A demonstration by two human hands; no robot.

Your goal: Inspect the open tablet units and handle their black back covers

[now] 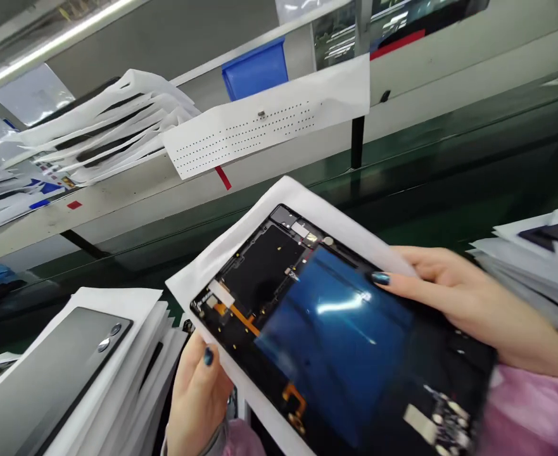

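Observation:
Between my two hands is an open tablet housing (259, 269), tilted, its inner side facing me. Blue film (336, 342) covers its middle, and orange flex cables and small circuit parts show around it. A white foam sheet (349, 234) lies under the housing. My left hand (200, 386) grips the sheet at the lower left edge, thumb on top. On the right edge, my right hand (450, 291) has its thumb on the housing and its fingers curled beneath, partly hidden.
On the left, a grey tablet back cover (60, 373) tops a stack of white foam sheets (136, 354). More sheets (535, 253) are piled at right. Behind runs a dark green conveyor belt (431, 190). The shelf above holds layered sheets (131, 120), a dotted paper strip (269, 123) and a blue bin (254, 69).

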